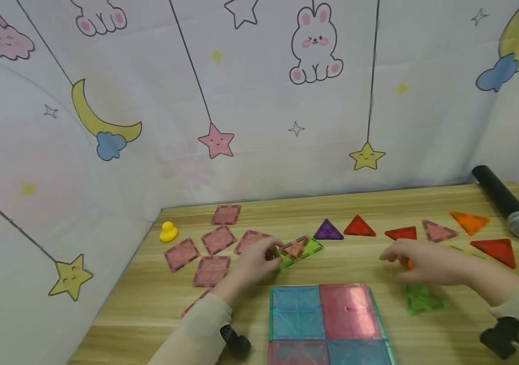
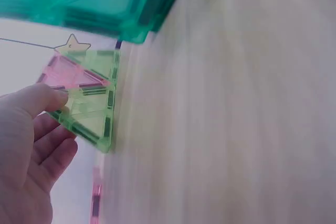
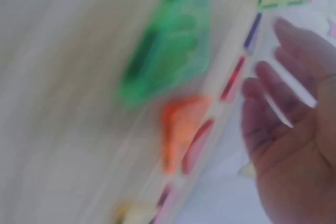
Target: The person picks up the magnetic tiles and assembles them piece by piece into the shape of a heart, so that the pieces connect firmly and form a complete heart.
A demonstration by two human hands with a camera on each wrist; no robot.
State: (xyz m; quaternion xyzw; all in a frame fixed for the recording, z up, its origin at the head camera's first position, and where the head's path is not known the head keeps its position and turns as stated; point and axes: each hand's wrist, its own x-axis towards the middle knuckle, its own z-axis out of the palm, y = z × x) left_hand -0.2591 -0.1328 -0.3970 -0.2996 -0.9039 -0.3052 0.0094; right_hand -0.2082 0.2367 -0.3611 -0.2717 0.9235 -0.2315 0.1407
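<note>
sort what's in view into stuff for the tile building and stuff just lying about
Likely part of the job:
joined triangles, pinched by the left hand
blue-and-pink block
loose triangles, some near the right hand
pink squares

Seemingly just lying about:
duck
microphone

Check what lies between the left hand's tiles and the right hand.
Bare wooden tabletop separates the tiles from the right hand in the head view; a purple triangle lies farther back.
</note>
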